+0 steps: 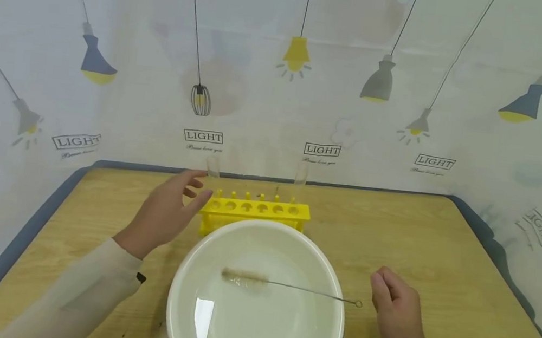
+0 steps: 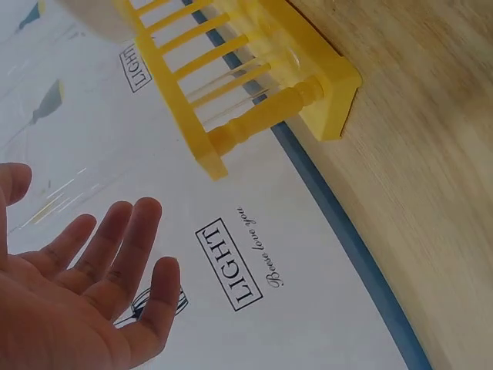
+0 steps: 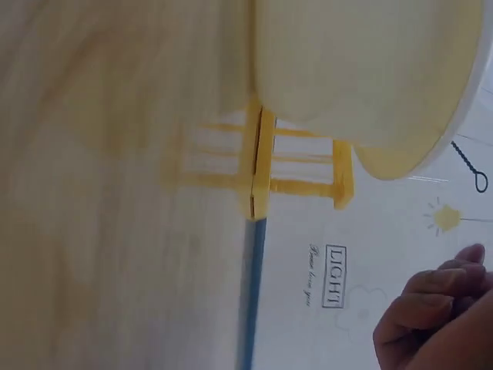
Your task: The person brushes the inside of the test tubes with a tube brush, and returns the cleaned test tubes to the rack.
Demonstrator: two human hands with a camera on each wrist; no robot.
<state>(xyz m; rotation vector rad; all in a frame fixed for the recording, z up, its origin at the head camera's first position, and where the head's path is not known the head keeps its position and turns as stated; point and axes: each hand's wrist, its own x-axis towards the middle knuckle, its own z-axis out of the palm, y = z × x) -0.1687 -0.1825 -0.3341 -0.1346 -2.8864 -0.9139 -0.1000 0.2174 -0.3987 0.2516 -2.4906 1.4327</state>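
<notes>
A clear test tube (image 1: 213, 167) stands upright at the left end of a yellow test tube rack (image 1: 257, 209), and a second test tube (image 1: 301, 174) stands at the right end. My left hand (image 1: 172, 203) reaches in at the rack's left end, thumb and fingers spread apart around the first tube's side. The left wrist view shows that hand (image 2: 100, 285) with nothing in its palm. To the right of the white basin (image 1: 340, 317), my right hand (image 1: 397, 309) hovers with loosely curled fingers, holding nothing. Its fingers (image 3: 424, 308) appear at the right wrist view's edge.
A test tube brush (image 1: 246, 276) lies across the basin, bristles over the water and its wire loop (image 1: 359, 303) sticking out past the right rim. The basin stands directly in front of the rack. Behind the wooden table (image 1: 392, 229) hangs a lamp-printed cloth (image 1: 257, 108).
</notes>
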